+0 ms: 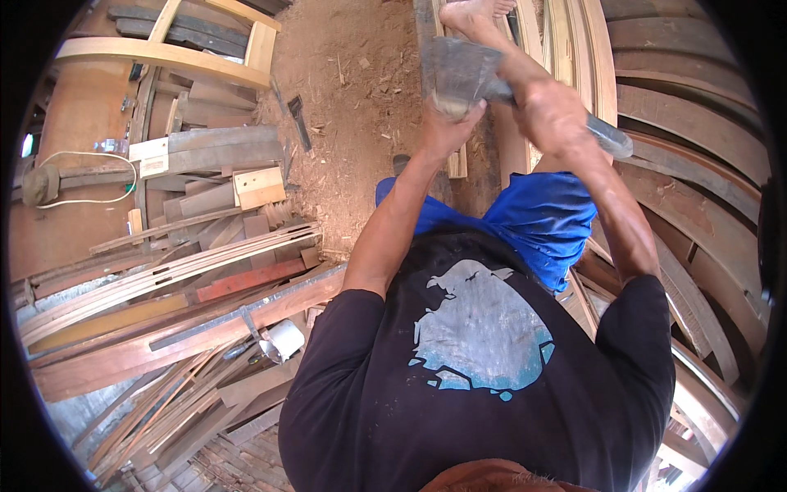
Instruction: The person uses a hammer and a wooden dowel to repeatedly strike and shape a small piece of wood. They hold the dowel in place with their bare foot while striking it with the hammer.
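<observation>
A broad, flat grey head on a dark handle makes up a hatchet (469, 67), held crosswise in front of my knees. My right hand (557, 115) is closed around its handle, and the butt of the handle sticks out to the right. At the head's near edge is my left hand (451, 129), with its thumb against that edge and its other fingers mostly hidden. Beneath the tool, long timber boards (566, 37) run away from me. My bare foot (475, 15) rests beside them at the top.
Stacked curved planks (689, 107) fill the right side. A pale wooden frame (164, 52), a mallet-like tool with a looped cord (78, 178) and piled offcuts lie left. A dark metal tool (299, 123) lies on the shavings-covered floor (344, 98). A white cup-like object (284, 339) stands among boards.
</observation>
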A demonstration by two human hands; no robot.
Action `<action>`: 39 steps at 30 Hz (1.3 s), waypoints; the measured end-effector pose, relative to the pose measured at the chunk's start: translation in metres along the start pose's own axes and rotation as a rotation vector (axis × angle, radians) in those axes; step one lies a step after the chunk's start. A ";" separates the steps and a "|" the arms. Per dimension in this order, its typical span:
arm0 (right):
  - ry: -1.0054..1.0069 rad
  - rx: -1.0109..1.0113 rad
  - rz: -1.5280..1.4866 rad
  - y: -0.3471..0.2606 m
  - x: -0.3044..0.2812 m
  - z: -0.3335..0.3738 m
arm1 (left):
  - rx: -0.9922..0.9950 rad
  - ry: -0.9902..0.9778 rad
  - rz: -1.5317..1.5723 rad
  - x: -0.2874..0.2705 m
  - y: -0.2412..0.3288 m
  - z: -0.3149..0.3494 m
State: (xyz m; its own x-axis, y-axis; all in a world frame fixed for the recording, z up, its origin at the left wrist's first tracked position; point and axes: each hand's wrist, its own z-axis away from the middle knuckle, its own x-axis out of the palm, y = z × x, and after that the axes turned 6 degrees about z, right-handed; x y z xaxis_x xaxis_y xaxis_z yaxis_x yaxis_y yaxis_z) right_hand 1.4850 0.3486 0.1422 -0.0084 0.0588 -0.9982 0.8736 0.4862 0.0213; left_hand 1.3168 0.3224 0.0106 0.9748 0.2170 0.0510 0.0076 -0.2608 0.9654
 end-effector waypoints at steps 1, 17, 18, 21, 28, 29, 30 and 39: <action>-0.083 -0.044 -0.080 0.006 0.001 -0.001 | 0.027 -0.001 0.029 0.001 0.001 0.005; -0.150 -0.061 -0.048 0.012 0.020 0.011 | -0.084 -0.204 -0.103 -0.005 -0.010 0.007; -0.149 -0.009 -0.133 0.006 0.008 0.013 | -0.085 -0.180 -0.080 -0.006 -0.013 0.009; -0.057 0.050 -0.443 -0.004 -0.025 0.024 | 0.037 -0.228 -0.126 -0.012 -0.032 0.010; 0.355 -0.017 -0.819 0.008 -0.073 0.024 | -0.047 -0.060 0.012 -0.005 -0.009 -0.015; 0.416 -0.021 -0.834 0.008 -0.078 0.024 | -0.073 -0.053 0.038 -0.006 -0.006 -0.016; 0.476 -0.025 -0.848 0.008 -0.084 0.024 | -0.100 -0.045 0.065 -0.006 -0.005 -0.017; 0.386 0.103 -0.583 0.007 -0.055 0.011 | -0.110 -0.068 -0.011 -0.002 -0.005 -0.016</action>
State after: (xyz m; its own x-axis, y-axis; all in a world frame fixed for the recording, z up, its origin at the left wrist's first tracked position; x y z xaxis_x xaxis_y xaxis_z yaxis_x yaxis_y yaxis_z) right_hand 1.4972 0.3391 0.1963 -0.6439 0.1280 -0.7543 0.7160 0.4484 -0.5351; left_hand 1.3116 0.3383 0.0094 0.9876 0.1545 0.0262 -0.0022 -0.1531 0.9882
